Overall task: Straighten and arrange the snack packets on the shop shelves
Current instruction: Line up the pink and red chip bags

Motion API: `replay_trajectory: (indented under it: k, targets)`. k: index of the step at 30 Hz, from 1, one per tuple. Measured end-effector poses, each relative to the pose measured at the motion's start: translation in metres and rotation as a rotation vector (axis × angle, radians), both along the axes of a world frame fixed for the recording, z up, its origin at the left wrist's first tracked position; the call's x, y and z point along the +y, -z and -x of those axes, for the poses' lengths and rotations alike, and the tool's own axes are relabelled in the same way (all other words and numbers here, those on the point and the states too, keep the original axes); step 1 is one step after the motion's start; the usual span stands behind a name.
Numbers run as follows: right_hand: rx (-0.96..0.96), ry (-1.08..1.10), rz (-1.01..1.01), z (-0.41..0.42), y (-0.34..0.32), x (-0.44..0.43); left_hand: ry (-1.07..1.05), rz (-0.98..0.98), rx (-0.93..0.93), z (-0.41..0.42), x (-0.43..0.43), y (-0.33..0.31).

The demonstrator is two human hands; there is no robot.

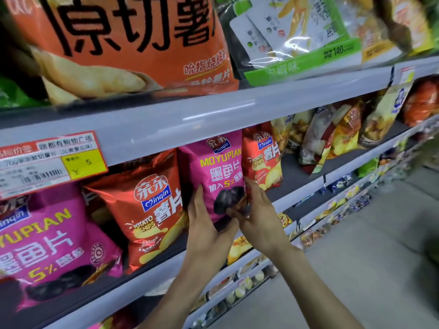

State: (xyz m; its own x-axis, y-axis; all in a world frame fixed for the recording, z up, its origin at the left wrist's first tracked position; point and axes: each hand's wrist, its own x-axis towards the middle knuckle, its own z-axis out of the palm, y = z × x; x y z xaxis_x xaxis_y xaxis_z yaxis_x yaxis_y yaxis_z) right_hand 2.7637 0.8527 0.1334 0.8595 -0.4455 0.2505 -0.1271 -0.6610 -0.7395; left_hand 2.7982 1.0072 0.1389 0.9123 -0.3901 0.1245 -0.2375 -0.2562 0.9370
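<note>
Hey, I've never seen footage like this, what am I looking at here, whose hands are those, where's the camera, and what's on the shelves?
There is no machine here. A person wears a wide-angle camera on the head, so this one picture looks forward and down at their own two bare hands.

They stand at a shop shelf stocked with snack bags. The left hand and the right hand both have a grip on the bottom of a pink MOYUPIAN packet, which stands upright on the middle shelf. A red potato chips packet stands to its left, a smaller red one to its right. Another pink bag sits far left. A big orange bag is on the shelf above, over a price label.
</note>
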Motion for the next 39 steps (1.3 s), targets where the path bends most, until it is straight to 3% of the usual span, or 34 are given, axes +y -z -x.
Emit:
replay_trajectory:
  k: [7, 11, 14, 20, 27, 35, 39]
  targets:
    - [-0.039, -0.060, 0.082, -0.003, -0.004, -0.021, -0.094, -0.014, -0.004, -0.004, -0.013, 0.000]
    - [-0.166, 0.099, 0.183, -0.014, -0.014, -0.055, -0.199, -0.109, -0.037, 0.003, -0.015, 0.005]
    - [-0.160, 0.181, 0.227, -0.025, -0.016, -0.079, -0.274, -0.214, -0.057, 0.011, -0.019, 0.004]
    - [-0.010, 0.111, 0.074, -0.053, -0.005, -0.110, -0.396, -0.369, -0.062, 0.026, -0.039, 0.001]
    - [-0.055, 0.117, -0.086, -0.062, -0.001, -0.131, -0.428, -0.483, -0.092, 0.037, -0.044, -0.006]
    - [-0.056, 0.148, 0.019, -0.038, -0.008, -0.142, -0.439, -0.507, -0.102, 0.036, -0.046, -0.010]
    - [-0.052, 0.101, -0.055, -0.036, -0.018, -0.149, -0.424, -0.492, -0.108, 0.034, -0.042, -0.012]
